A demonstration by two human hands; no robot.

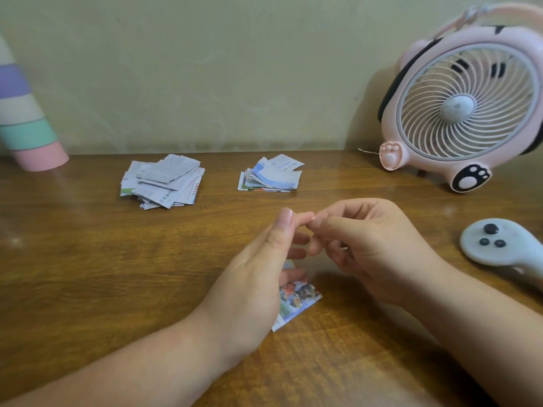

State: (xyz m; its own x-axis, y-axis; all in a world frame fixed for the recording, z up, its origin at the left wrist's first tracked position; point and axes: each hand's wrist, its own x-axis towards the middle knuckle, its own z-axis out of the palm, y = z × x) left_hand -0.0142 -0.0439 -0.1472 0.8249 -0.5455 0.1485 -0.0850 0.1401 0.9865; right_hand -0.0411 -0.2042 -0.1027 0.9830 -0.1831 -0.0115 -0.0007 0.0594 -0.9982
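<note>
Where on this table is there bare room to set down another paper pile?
Bare wood: the left side, between striped cup, grey pile and left hand; a narrower strip between grey pile and coloured pile. Crowded: the right, around fan, controller and right hand.

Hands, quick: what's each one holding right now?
Left hand: curled above a picture paper; whether it holds it cannot be told.
Right hand: curled, fingertips touching the left's, nothing seen inside.

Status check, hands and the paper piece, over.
Both up: left hand, right hand, fingertips touching, grip unclear. On table: colourful paper piece, partly under left hand. Nothing in the way.
</note>
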